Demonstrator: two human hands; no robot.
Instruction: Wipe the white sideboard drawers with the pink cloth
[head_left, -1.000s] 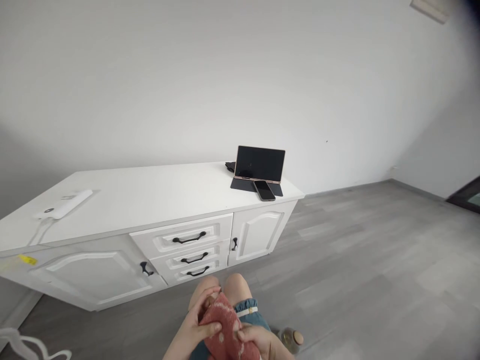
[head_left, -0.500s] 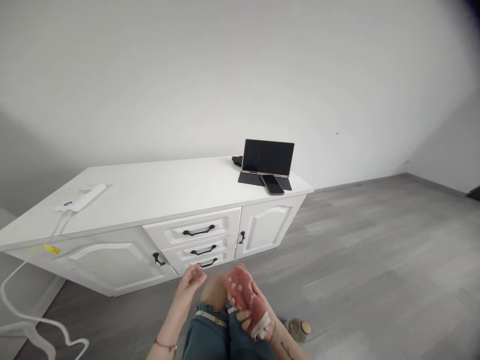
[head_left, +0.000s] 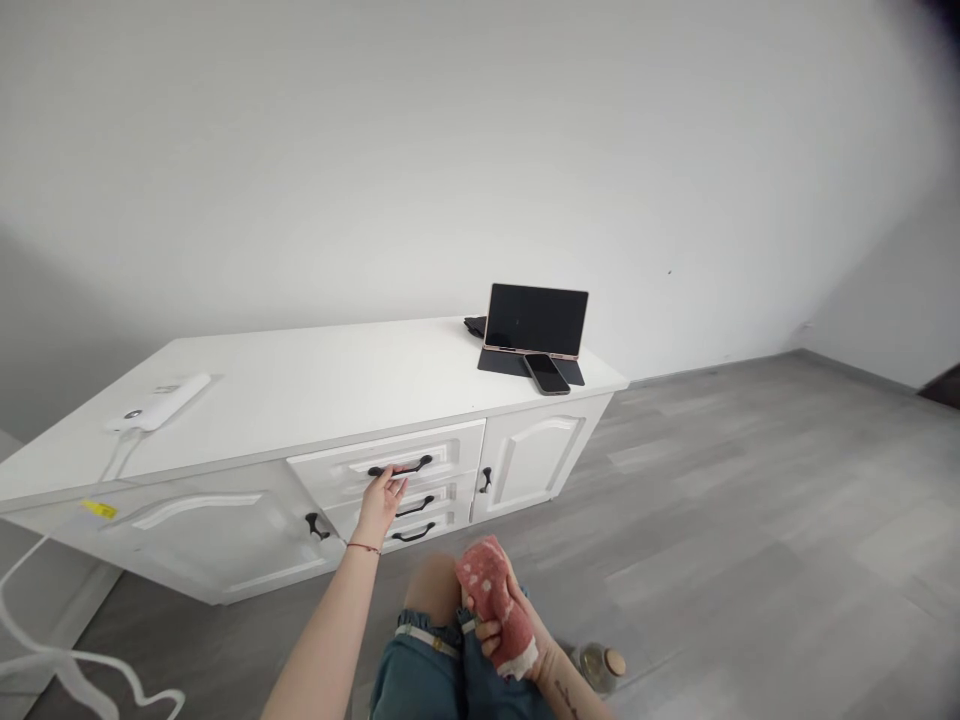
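My left hand point(head_left: 382, 500) reaches to the top drawer point(head_left: 450, 447) of the white cabinet, its fingers hooked on the black drawer handle point(head_left: 411, 467). That drawer's front looks level with the others. Low in the view, over my knees, my right hand point(head_left: 491, 635) is closed around a fuzzy pink sock point(head_left: 486, 575) with white spots and a white edge. The sock looks folded or bunched, and whether there is a second one in the bundle I cannot tell.
On the cabinet top point(head_left: 322, 375) stand a tablet point(head_left: 536, 318) with a phone point(head_left: 546, 374) before it and, at left, a white device point(head_left: 163, 402) with a cable. A cork-topped glass jar point(head_left: 598, 667) stands on the floor beside my right forearm.
My left hand has moved forward and up from above my knee to the top drawer's handle. My right hand still holds the sock in nearly the same place.
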